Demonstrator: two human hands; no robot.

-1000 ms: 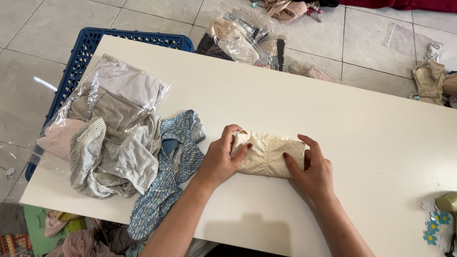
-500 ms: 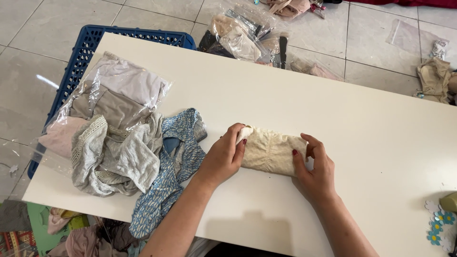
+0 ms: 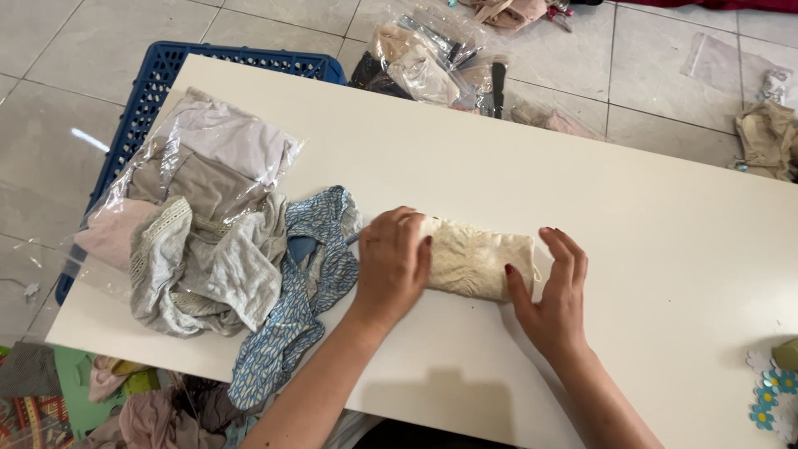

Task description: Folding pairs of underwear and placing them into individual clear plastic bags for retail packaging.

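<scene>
Item: cream lace garment (image 3: 475, 259), folded into a compact oblong, lying flat on the white tabletop (image 3: 648, 224) between the person's two hands. Left hand (image 3: 394, 259): laid palm-down over the garment's left end, fingers together and flat, pressing rather than gripping, apparently to keep the fold from springing open. Right hand (image 3: 557, 291): set against the garment's right end, thumb touching the near corner, fingers spread and slightly lifted, not closed on the cloth; it seems to square that edge. Just beyond the left hand's outer side: a blue patterned garment (image 3: 299, 299), loose and draped toward the near table edge, touching a crumpled grey garment with a lace trim (image 3: 208, 266). Further out on that side: a clear plastic bag (image 3: 199, 166) holding folded pale lilac, taupe and pink pieces, partly overhanging the tabletop above a blue plastic crate (image 3: 141, 100) on the tiled floor. Ahead of both hands, past the far edge: more bagged garments (image 3: 424, 66) heaped on the floor. Well out from the right hand, at the tabletop's near corner: small flower-shaped decorations (image 3: 769, 395).
</scene>
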